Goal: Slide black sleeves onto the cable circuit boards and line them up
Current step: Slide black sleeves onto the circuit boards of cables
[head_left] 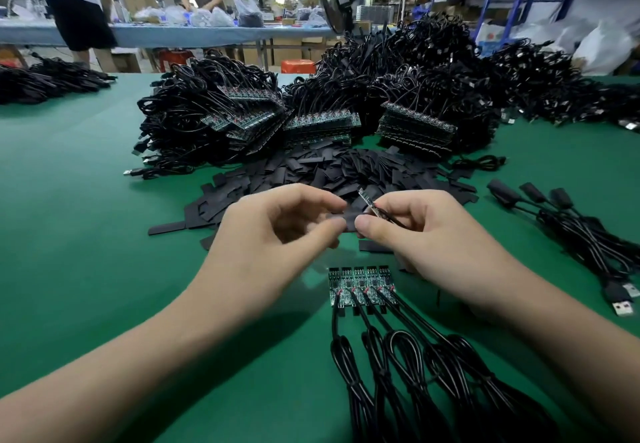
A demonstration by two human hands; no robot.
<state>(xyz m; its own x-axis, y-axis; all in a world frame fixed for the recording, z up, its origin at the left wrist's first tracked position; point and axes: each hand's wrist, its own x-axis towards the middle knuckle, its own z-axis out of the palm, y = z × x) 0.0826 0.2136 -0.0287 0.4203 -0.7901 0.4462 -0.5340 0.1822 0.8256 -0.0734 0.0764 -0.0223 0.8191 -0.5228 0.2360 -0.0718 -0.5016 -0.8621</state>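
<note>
The left hand pinches a flat black sleeve between thumb and forefinger. It is held up to the right hand, which pinches a cable circuit board tilted just above it, probably to feed the board in. Both hover near the pile of loose sleeves, and five bare boards lie side by side on the green mat below, likely awaiting sleeves.

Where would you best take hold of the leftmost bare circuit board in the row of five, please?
Probably pinch the leftmost board at its near end, where its cable joins, coming from the left. It lies flat with its right edge against a neighbour, its left edge open, and the far end should stay free for sleeving.
</note>
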